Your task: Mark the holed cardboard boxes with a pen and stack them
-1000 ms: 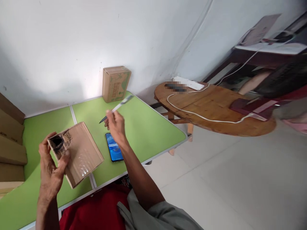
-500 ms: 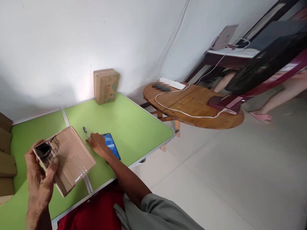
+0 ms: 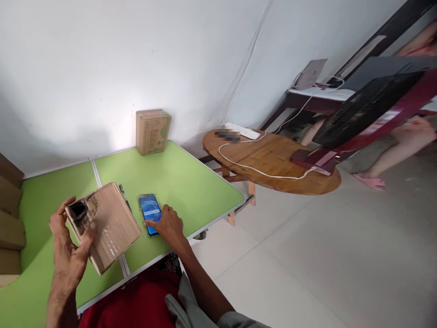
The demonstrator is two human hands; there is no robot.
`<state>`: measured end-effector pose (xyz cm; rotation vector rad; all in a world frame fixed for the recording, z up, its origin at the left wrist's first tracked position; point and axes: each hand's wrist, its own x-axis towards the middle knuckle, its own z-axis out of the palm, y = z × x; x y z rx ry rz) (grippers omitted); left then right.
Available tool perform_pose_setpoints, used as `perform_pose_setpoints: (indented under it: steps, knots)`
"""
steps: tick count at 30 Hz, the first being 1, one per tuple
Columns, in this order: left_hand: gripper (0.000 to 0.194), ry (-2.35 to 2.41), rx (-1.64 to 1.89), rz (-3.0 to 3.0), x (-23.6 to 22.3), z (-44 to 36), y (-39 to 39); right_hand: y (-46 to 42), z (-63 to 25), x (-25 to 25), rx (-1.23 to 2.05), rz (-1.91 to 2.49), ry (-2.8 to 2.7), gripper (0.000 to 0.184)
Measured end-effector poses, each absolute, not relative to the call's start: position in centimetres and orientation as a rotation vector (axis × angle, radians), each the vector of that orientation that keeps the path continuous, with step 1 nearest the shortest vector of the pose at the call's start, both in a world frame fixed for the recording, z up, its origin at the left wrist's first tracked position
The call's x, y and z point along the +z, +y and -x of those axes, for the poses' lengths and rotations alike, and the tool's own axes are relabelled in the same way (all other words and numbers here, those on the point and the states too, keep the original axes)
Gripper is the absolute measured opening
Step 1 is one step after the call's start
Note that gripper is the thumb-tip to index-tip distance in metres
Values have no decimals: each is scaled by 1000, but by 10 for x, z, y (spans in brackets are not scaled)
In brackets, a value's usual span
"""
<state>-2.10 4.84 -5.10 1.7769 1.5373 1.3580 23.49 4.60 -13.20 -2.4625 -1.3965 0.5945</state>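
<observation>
My left hand (image 3: 70,255) grips a small cardboard box (image 3: 112,218) by its left side, thumb on the top face and fingers round the edge. That box is tilted above the table and has a dark, ragged hole with black scribbles at one corner. My right hand (image 3: 170,228) is closed across a smartphone (image 3: 150,206) with a lit blue screen, thumb on its left edge and fingers at its right edge. A pen (image 3: 123,193) lies on the green table (image 3: 194,191), partly hidden by the box.
Another cardboard box (image 3: 153,132) with green print stands against the wall. More cartons (image 3: 10,218) are at the left edge. On the right, an oval wooden table (image 3: 273,157) bears a black and red fan (image 3: 362,109), a white power strip (image 3: 244,131) and a cord. Beyond it is another person's leg (image 3: 399,146).
My right hand has left the pen and moved right and nearer me onto the smartphone. The pen stays on the table. The held box appears slightly farther right in view.
</observation>
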Motion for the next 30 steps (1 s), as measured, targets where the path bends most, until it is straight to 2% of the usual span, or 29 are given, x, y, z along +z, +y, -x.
perform_pose_setpoints:
  steps: [8,14,18,20,24,30]
  knots:
    - [83,1570,1360,-1717,-50,23,50,61,-234,-143,722,2271,-1319,76]
    - [83,1559,1378,-1692,-48,25,50,46,-248,-158,918,2023,-1194,40]
    - [83,1586,1373,-1661,-49,28,48,19,-255,-160,1063,1785,-1100,29]
    - [82,1601,1373,-1650,-51,30,48,4,-260,-157,1189,1622,-998,37]
    - [76,1578,1404,-1674,-53,33,48,-16,-270,-135,1464,1109,-561,68]
    - [75,1542,1419,-1715,-52,30,47,-20,-257,-64,1546,709,-552,55]
